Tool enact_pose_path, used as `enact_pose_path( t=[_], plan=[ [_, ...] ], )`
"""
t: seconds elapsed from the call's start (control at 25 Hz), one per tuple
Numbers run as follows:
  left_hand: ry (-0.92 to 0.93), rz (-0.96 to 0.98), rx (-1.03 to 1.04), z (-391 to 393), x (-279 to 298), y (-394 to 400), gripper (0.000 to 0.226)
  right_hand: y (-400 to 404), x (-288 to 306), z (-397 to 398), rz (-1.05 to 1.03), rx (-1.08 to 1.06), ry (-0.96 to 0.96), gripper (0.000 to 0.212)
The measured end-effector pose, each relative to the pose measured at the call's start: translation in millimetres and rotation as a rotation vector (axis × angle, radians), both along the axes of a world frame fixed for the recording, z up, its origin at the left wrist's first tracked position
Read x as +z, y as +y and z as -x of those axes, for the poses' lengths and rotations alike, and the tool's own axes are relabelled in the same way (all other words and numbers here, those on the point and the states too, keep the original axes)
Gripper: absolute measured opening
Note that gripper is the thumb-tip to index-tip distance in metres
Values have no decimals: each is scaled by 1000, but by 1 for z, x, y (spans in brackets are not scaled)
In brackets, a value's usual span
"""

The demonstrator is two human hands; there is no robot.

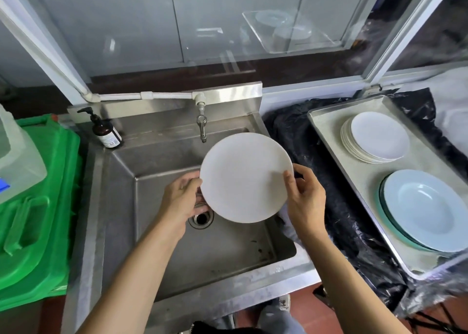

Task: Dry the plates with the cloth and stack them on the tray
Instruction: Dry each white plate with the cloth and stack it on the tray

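I hold the white plate (246, 178) over the steel sink (215, 247), my left hand (182, 199) and right hand (305, 197) gripping opposite rims. Right of it, the tray (326, 128) on black plastic sheeting (298, 133) carries a white plate stack (377, 137) and blue bowls (425, 209). A green bin (43, 207) stands left.

No text could be read anywhere. The dark brown plastic pump bottle (105, 131) at the back left corner of the steel sink (119, 207) bore a white label, but its print was too small and blurred to make out.
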State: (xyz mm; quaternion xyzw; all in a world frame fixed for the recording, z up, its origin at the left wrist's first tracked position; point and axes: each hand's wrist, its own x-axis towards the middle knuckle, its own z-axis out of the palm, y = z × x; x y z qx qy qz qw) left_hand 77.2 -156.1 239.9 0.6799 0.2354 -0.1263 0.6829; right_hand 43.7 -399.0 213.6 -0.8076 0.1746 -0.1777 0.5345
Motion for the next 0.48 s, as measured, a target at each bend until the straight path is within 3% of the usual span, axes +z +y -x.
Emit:
enact_pose_path(
  t=[0.16,0.48],
  plan=[
    [-9,24,-21,-11,0,-29,19,-27,1,-5,-101,-48,9,17],
    [-9,-3,-62,-35,0,-129,17,-132,-9,-23,-110,-130,57,23]
  ],
)
